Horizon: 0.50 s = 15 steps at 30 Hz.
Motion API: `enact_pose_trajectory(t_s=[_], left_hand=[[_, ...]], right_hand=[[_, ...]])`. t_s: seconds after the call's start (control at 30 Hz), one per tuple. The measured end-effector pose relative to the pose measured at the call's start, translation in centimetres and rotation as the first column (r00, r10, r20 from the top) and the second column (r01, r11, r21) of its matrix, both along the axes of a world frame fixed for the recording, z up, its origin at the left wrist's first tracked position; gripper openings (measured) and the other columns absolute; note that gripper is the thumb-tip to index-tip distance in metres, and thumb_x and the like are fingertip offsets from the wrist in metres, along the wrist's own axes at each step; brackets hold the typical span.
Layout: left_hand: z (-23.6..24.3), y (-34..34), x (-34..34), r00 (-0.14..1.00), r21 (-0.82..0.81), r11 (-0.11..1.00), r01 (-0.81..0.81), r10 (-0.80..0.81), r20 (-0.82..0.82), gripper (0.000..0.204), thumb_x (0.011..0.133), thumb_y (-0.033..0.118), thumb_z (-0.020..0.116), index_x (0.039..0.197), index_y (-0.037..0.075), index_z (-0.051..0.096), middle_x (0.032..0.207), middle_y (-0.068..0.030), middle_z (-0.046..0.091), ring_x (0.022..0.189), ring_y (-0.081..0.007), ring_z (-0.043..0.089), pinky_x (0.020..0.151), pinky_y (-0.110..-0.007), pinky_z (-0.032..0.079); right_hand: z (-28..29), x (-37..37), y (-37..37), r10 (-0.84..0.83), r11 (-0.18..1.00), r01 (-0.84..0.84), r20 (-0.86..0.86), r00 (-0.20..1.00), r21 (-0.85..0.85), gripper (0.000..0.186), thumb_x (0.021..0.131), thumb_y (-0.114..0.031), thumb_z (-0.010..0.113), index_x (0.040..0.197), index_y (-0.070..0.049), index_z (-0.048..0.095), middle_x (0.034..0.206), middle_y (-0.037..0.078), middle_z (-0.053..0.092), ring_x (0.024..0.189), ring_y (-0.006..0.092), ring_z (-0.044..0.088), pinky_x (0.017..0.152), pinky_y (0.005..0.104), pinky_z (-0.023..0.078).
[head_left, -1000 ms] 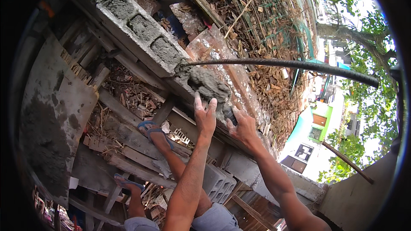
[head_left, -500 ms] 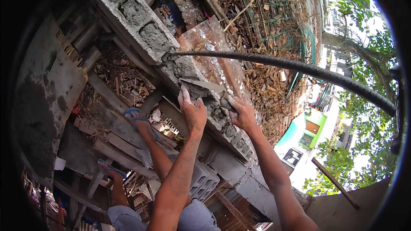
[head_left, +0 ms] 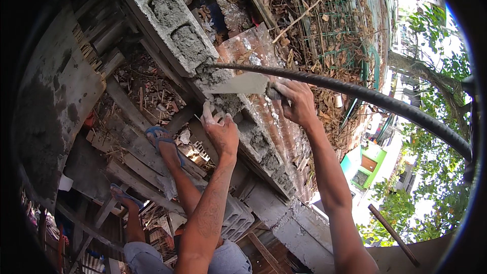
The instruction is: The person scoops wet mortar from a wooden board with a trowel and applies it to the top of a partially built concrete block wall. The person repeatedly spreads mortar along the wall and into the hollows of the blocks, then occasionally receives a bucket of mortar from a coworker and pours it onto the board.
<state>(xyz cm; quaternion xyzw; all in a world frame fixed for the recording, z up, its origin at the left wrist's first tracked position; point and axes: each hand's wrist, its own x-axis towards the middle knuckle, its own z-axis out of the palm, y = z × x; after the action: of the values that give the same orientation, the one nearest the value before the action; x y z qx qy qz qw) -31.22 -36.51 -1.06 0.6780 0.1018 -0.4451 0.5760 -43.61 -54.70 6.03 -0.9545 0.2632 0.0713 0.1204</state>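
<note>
A row of grey hollow concrete blocks [head_left: 178, 26] runs diagonally across the view, with rough mortar filling its cells. My right hand [head_left: 299, 100] is closed around the handle of a trowel [head_left: 241, 84]. The pale blade points left over wet mortar [head_left: 226, 103], just below a ribbed steel bar [head_left: 309, 78] that sticks out of the wall. Against the near side of the wall is my left hand [head_left: 221, 133]. Its fingers are bent but apart from the thumb, with nothing visible between them.
Rusty metal sheet [head_left: 264, 56], dry leaves and green wire mesh [head_left: 324, 30] lie beyond the wall. My sandalled feet stand on wooden planks [head_left: 134, 137]. A mortar-stained board [head_left: 56, 101] is at left, and a loose hollow block [head_left: 236, 218] sits below the wall.
My right hand has moved up and away along the wall, and the trowel blade now shows its broad face. My left hand has shifted slightly down and left, away from the blade.
</note>
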Motion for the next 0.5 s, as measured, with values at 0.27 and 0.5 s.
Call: enact_pose_trajectory(t_s=[0.27, 0.5], left_hand=[[-0.7, 0.0, 0.9, 0.953, 0.063, 0.967, 0.245, -0.253, 0.167, 0.061, 0.082, -0.008, 0.061, 0.14, -0.005, 0.043, 0.135, -0.0206, 0.041, 0.108, -0.0312, 0.061, 0.086, -0.036, 0.055], [1.4, 3.0, -6.2, 0.78, 0.05, 0.789, 0.613, -0.614, 0.121, 0.065, 0.079, -0.011, 0.057, 0.141, -0.009, 0.039, 0.141, -0.0284, 0.04, 0.128, -0.0414, 0.046, 0.104, -0.04, 0.044]], right_hand=[[0.3, -1.4, 1.8, -0.127, 0.908, 0.208, -0.235, 0.964, 0.363, 0.066, 0.063, -0.003, 0.059, 0.129, -0.01, 0.06, 0.12, 0.021, 0.064, 0.107, 0.04, 0.062, 0.094, 0.0419, 0.05], [2.5, -15.2, 12.8, -0.396, 0.878, 0.468, -0.404, 0.825, 0.094, 0.057, 0.068, -0.003, 0.06, 0.125, -0.005, 0.059, 0.113, 0.021, 0.064, 0.102, 0.0408, 0.063, 0.089, 0.0451, 0.052]])
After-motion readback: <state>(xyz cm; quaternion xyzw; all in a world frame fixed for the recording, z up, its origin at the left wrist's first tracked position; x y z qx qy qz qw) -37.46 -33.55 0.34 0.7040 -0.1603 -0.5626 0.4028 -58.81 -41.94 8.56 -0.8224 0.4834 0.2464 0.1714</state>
